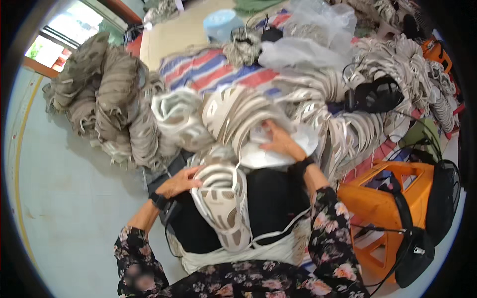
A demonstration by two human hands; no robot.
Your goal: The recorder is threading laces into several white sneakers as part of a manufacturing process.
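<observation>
A beige-and-white shoe upper [218, 206] with a white lace lies over the black cloth on my lap. My left hand [180, 183] grips its upper left edge. My right hand [282, 141] is farther off to the right, fingers apart, over a white curved piece [258, 156] beside a stack of nested shoe uppers [238, 111]. Whether its fingertips press on the stack is unclear. More white lace [285, 231] trails across my lap toward the right. A loose pale upper [179, 111] rests left of the stack.
Bundled darker shoe uppers [117, 94] are heaped on the left. More uppers [357, 131] lie in rows on the right, on a striped sheet [218, 72]. An orange stool [387, 198] with black bags and cables stands at my right. A blue stool [222, 25] is at the back.
</observation>
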